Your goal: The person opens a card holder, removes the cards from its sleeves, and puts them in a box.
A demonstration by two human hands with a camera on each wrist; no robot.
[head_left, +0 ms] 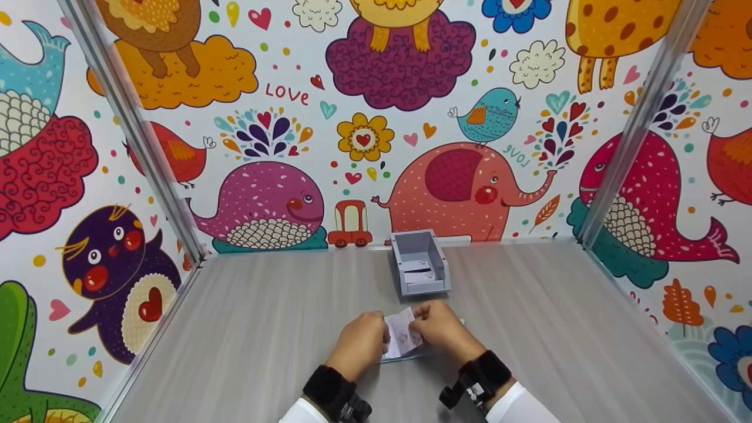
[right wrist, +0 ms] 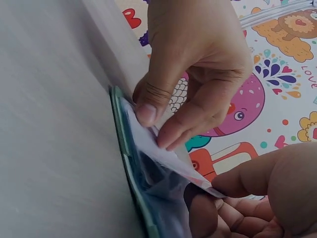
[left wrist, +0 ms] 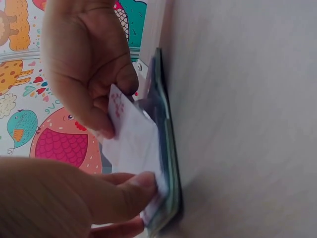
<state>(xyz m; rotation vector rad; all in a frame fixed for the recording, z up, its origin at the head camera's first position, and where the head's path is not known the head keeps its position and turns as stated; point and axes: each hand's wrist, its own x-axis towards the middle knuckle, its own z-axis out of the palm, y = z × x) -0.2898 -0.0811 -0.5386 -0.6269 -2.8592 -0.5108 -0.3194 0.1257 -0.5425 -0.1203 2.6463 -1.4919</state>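
Both hands hold a white printed card (head_left: 400, 333) low over the table, in the middle of the head view. My left hand (head_left: 358, 345) pinches one end of it between thumb and fingers. The opposite end is pinched by my right hand (head_left: 442, 329), as the right wrist view shows too. Right under the card lies a flat green-edged holder (right wrist: 130, 163) with clear plastic sleeves; it looks like a card wallet. One end of the card is close against the sleeve near the left thumb; whether it is inside I cannot tell.
Beyond the hands stands a grey open bin (head_left: 442, 273) with several white cards (head_left: 418, 275) in it. The wood-grain table (head_left: 264, 317) is enclosed by printed cartoon panels (head_left: 282, 200) with metal corner posts (head_left: 637, 117).
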